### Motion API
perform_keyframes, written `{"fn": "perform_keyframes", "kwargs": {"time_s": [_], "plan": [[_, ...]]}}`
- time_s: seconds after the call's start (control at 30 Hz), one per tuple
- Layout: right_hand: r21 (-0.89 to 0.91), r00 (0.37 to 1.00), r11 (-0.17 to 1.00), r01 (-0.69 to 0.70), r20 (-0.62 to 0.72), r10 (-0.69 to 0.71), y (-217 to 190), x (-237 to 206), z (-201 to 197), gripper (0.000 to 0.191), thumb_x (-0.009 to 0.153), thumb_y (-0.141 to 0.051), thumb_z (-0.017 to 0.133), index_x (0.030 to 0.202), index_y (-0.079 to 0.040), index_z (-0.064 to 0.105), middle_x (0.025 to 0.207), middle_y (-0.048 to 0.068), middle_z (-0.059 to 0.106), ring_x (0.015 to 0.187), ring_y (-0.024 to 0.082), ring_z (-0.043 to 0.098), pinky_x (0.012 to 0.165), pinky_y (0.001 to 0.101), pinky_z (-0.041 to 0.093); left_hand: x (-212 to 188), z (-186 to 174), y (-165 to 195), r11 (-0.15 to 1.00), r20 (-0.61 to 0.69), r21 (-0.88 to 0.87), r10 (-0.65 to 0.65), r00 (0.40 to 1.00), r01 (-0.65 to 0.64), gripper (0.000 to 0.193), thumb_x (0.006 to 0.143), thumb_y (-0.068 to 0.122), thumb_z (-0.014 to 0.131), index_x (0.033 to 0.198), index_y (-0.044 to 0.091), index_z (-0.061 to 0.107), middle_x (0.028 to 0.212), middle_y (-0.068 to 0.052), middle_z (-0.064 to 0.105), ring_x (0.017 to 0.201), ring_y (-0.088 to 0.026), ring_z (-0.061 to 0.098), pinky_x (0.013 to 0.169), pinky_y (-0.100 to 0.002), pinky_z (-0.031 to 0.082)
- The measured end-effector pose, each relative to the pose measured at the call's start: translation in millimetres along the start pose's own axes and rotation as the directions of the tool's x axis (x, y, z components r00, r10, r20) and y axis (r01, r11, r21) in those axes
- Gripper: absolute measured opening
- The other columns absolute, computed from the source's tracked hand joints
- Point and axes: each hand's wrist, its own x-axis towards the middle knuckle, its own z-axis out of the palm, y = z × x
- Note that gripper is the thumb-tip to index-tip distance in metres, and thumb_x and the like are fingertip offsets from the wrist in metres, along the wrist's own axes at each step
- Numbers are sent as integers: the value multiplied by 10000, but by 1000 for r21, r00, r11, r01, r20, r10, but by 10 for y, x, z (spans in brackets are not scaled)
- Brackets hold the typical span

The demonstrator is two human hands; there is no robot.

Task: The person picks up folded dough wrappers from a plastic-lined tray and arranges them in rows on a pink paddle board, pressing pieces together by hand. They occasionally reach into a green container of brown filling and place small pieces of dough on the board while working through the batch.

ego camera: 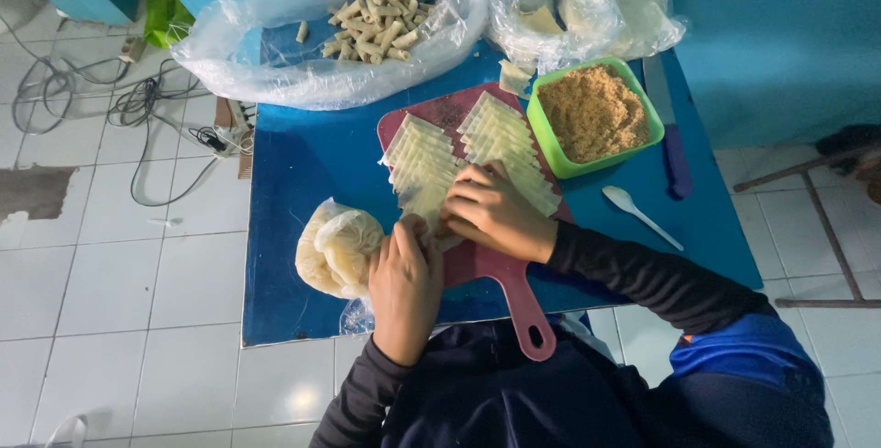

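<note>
Both hands meet at the near end of the red cutting board (514, 306). The left hand (405, 285) and right hand (493, 212) have their fingers curled together onto one pale wrapper sheet (429, 206). The sheet lies under the fingertips, at the near end of the left wrapper row (420, 159).

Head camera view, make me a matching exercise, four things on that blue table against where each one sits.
Things:
1. green tub of brown crumbs
2. white spoon
3. rolled pastry sticks
4. fanned wrapper sheets

Places:
A. on the red cutting board
B. on the clear plastic sheet at the table's far end
C. on bare table, nearer the person than the tub
D. just right of the cutting board

Pairs: 1-D, 2-C, 3-B, 4-A
</note>
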Motion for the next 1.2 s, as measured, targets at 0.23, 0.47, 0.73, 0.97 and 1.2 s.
{"fn": "perform_keyframes", "kwargs": {"time_s": [0.23,0.47,0.73,0.97,1.2], "plan": [[-25,999,999,27,-31,-27,-22,-7,-19,178,854,-191,763,1003,-105,719,1083,-9,668,1141,212,570,990,435,405,16,10,13,1000,-28,-2,-12,1000,12,195,973,134,638,1125,24,584,918,-149,695,862,-334,693,750,-432,532],[-91,997,994,-68,-48,63,-89,-32,-116,135,864,-128,757,976,-88,694,1101,28,646,1094,250,568,943,414,441,42,72,23,998,7,-24,-50,999,50,223,964,147,664,1140,36,585,927,-140,708,847,-332,699,732,-430,532],[-78,964,961,-264,15,266,-105,-169,-247,168,818,-183,787,936,-120,685,956,31,609,992,284,551,851,417,450,-39,-19,19,990,24,-93,108,994,-105,223,912,117,705,1095,34,610,966,-121,706,917,-312,694,803,-418,543],[-63,948,946,-317,11,318,-118,-152,-160,175,812,-174,782,883,-122,631,895,18,601,951,268,554,853,419,434,-101,-104,-8,948,52,57,310,949,-313,342,886,89,696,1226,49,679,1187,-64,683,1069,-261,643,929,-396,511],[64,954,955,-290,-53,294,-166,-104,-176,179,806,-66,738,901,-99,591,827,23,646,851,258,602,808,405,453,-91,-112,-10,937,44,64,340,939,-343,455,841,80,699,1292,44,650,1280,-69,649,1169,-275,626,1008,-408,489]]}}
